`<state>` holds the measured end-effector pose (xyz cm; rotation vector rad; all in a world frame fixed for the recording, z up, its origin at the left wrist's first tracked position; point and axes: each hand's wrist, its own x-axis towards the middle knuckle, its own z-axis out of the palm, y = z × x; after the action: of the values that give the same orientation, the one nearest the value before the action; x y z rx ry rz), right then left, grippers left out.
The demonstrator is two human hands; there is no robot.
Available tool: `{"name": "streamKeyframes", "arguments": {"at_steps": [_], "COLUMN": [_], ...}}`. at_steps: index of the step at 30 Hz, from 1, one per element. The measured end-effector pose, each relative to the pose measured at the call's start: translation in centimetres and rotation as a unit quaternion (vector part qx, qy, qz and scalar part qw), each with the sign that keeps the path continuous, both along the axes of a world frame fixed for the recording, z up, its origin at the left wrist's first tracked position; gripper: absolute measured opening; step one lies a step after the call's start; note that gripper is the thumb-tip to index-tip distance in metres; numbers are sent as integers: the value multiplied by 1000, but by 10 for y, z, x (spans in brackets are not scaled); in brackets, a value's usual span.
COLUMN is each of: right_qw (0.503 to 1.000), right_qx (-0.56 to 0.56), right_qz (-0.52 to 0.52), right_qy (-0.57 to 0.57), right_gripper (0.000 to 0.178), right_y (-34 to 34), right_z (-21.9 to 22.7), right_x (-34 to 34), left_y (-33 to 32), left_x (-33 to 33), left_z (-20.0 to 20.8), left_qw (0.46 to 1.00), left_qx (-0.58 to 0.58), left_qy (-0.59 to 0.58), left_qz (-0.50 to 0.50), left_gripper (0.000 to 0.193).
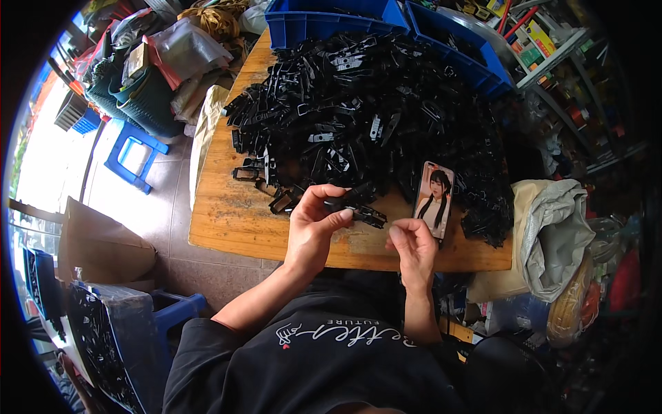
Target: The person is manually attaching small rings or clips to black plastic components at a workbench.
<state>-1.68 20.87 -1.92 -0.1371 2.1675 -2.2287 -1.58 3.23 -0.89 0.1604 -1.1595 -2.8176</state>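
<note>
My left hand (310, 231) grips a black plastic clip-like part (367, 216) between thumb and fingers, above the table's near edge. The part's long end points right, toward my other hand. My right hand (416, 254) is raised just beside it, thumb and fingers pinched together; whatever they hold, if anything, is too small to make out. Just beyond that hand a phone (436, 199) lies with a picture of a person on its screen. A large heap of similar black plastic parts (324, 103) covers most of the wooden table (227, 214).
Two blue bins (331, 27) with black parts stand at the table's far side. A blue stool (134, 155) is on the tiled floor at left. An open sack (552, 234) stands by the table's right corner, near crowded shelves (558, 58).
</note>
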Motion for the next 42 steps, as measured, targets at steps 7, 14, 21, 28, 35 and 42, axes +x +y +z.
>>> {"name": "streamKeyframes", "arguments": {"at_steps": [7,14,21,28,35,42], "right_qw": [989,978,989,995,999,989], "right_qx": [-90,-107,135,76,-11,52], "right_qz": [82,154,-1,1,11,-26], "right_qy": [-79,-87,51,66,42,139], "right_gripper": [19,23,17,18,10,9], "right_y": [-5,-1,5,-12,-14,-8], "right_z": [9,20,2,23,20,38], "right_x": [0,0,-2,4,-4,-11], "left_y": [9,-2,-4,5,4,-3], "left_x": [9,6,2,5,8,8], "left_z": [-3,3,-3,1,7,8], "left_qw": [998,987,998,998,995,993], "left_qx": [-59,-69,-28,-56,-93,-80], "left_qy": [-1,18,13,-8,17,-17], "left_qz": [-24,-143,-54,-43,-33,-79], "left_gripper": [28,27,27,29,28,33]}}
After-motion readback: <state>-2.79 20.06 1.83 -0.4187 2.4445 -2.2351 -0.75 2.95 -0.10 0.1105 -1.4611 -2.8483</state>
